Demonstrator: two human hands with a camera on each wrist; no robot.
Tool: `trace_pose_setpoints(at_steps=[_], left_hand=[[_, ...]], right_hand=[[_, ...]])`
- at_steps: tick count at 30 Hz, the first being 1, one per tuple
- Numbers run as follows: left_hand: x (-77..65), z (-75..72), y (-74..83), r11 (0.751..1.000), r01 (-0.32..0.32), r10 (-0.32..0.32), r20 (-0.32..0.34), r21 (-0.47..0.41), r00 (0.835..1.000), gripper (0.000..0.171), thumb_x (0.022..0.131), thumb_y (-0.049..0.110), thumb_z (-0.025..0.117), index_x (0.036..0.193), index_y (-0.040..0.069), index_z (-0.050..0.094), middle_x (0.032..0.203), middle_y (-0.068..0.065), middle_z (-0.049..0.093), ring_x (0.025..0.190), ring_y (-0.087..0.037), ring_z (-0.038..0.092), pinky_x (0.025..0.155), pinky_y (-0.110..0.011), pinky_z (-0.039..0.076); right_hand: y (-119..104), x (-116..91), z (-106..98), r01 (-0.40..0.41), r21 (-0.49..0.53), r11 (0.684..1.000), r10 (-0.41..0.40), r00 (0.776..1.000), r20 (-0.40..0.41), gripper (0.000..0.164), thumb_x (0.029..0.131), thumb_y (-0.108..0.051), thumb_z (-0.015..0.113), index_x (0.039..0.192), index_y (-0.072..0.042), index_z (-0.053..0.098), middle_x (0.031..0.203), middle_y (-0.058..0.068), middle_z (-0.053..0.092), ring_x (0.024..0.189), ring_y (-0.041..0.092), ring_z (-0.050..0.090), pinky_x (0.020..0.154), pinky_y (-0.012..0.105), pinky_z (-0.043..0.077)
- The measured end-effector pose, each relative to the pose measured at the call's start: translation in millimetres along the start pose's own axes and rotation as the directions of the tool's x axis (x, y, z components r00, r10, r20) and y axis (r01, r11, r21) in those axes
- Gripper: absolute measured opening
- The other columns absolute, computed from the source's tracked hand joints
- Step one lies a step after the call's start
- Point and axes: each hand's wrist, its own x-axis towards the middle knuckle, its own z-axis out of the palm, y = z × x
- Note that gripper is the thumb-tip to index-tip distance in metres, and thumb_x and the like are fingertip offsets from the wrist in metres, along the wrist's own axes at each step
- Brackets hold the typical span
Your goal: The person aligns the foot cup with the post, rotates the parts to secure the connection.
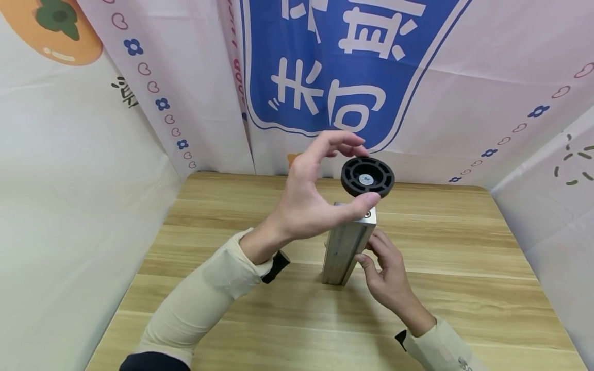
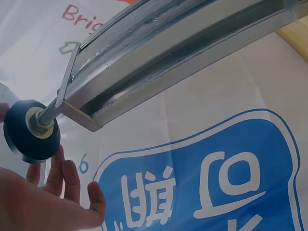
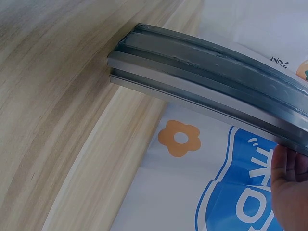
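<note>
A metal profile [image 1: 343,252] with lengthwise grooves stands upright on the table. Above its top end sits a black round levelling foot [image 1: 367,178], screwed in by a threaded stud [image 2: 47,114] that shows in the left wrist view. My left hand [image 1: 303,203] holds the foot by its rim, thumb at the near side and fingers at the far side. Lower down, my right hand [image 1: 387,281] grips the profile from the right, its thumb on the near edge and the fingers partly hidden behind. In the right wrist view, the profile's bottom end [image 3: 122,57] rests on the wood.
The wood-grain table [image 1: 223,330] extends around the profile. Behind it hangs a white printed cloth [image 1: 445,108] with a blue sign, and more cloth [image 1: 69,206] covers the left side. Black devices are strapped at both wrists.
</note>
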Motion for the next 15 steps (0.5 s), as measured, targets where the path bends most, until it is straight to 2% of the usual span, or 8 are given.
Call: trace_pose_setpoints(at_steps=[5, 8, 12, 15], left_hand=[[-1.3, -1.3, -1.4, 0.995, 0.000, 0.009, 0.089, -0.103, 0.996, 0.050, 0.090, 0.017, 0.060, 0.133, -0.007, 0.054, 0.131, -0.022, 0.068, 0.134, -0.025, 0.058, 0.123, -0.038, 0.038], [-2.4, -1.4, -2.0, 0.991, -0.007, 0.024, 0.129, -0.130, 0.991, 0.050, 0.092, 0.014, 0.048, 0.136, -0.010, 0.052, 0.138, -0.026, 0.064, 0.145, -0.027, 0.051, 0.128, -0.039, 0.032], [-1.9, -0.2, -2.2, 0.987, -0.035, 0.055, 0.122, -0.158, 0.991, 0.048, 0.092, 0.006, 0.041, 0.135, -0.013, 0.051, 0.144, -0.030, 0.059, 0.151, -0.029, 0.044, 0.131, -0.040, 0.028], [-1.7, 0.7, -2.6, 0.987, -0.062, 0.075, 0.087, -0.148, 0.993, 0.046, 0.092, 0.004, 0.040, 0.132, -0.013, 0.053, 0.144, -0.030, 0.059, 0.148, -0.031, 0.047, 0.129, -0.041, 0.031]], right_hand=[[-0.3, 0.9, 0.1, -0.015, 0.001, 1.000, 0.015, 1.000, -0.006, 0.045, 0.087, 0.022, 0.066, 0.130, 0.008, 0.066, 0.127, 0.001, 0.063, 0.115, 0.006, 0.064, 0.099, 0.019, 0.056], [-0.8, 1.1, 0.1, -0.021, 0.003, 1.000, 0.021, 1.000, -0.006, 0.045, 0.087, 0.022, 0.066, 0.129, 0.008, 0.066, 0.126, 0.002, 0.063, 0.115, 0.006, 0.064, 0.100, 0.019, 0.056], [-2.5, 1.1, 0.2, -0.037, -0.002, 0.999, 0.037, 0.999, -0.001, 0.043, 0.088, 0.021, 0.065, 0.129, 0.008, 0.066, 0.127, 0.002, 0.063, 0.115, 0.006, 0.064, 0.100, 0.019, 0.055], [-2.7, 1.0, 0.3, -0.040, -0.005, 0.999, 0.040, 0.999, 0.001, 0.042, 0.089, 0.021, 0.065, 0.129, 0.008, 0.066, 0.127, 0.002, 0.063, 0.116, 0.006, 0.064, 0.100, 0.019, 0.055]])
